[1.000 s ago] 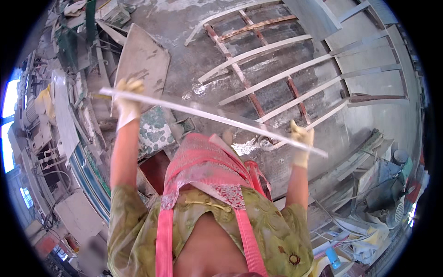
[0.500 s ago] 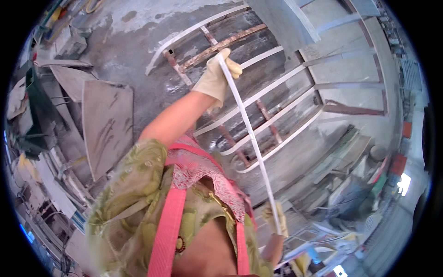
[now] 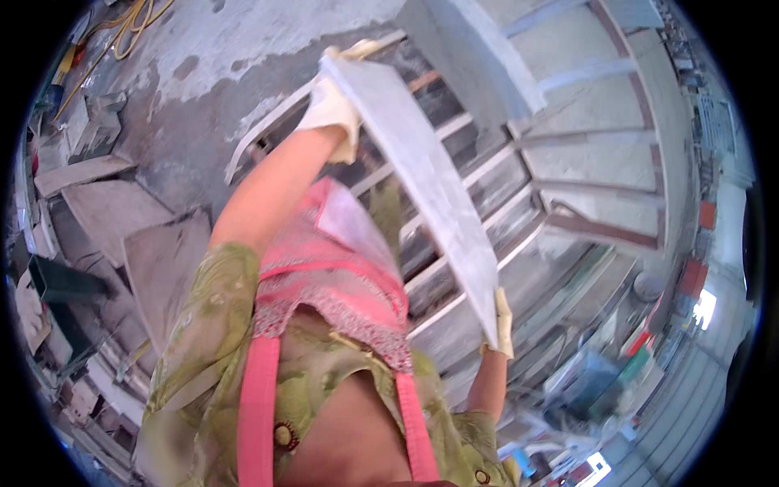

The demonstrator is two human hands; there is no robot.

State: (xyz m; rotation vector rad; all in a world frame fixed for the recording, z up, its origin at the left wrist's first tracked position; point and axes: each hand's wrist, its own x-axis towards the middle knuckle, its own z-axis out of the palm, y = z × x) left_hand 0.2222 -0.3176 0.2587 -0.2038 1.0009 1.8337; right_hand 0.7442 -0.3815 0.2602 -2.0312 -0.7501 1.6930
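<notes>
Between my two gloved hands is a long, thin grey slab point(image 3: 430, 178), tilted so that its broad face shows. My left hand point(image 3: 334, 105), in a cream glove, grips its far upper end, with fingers hooked over the edge. At the opposite, lower right end my right hand point(image 3: 501, 325), gloved alike, holds the slab's edge; part of its fingers is behind the slab. Beneath lies a rack point(image 3: 272, 122) of pale strips and rusty crossbars, partly covered by the slab.
Large grey panels point(image 3: 584, 154) with a brownish frame stand right of the rack. Loose boards point(image 3: 166, 260) lean in a pile at left. A yellow hose point(image 3: 130, 28) lies on the wet-patched floor at the far left. Mixed clutter point(image 3: 600, 373) fills the lower right.
The slab, edge-on before, has turned so its broad face shows. Its upper end and my left hand have moved left and up; my right hand has risen, too.
</notes>
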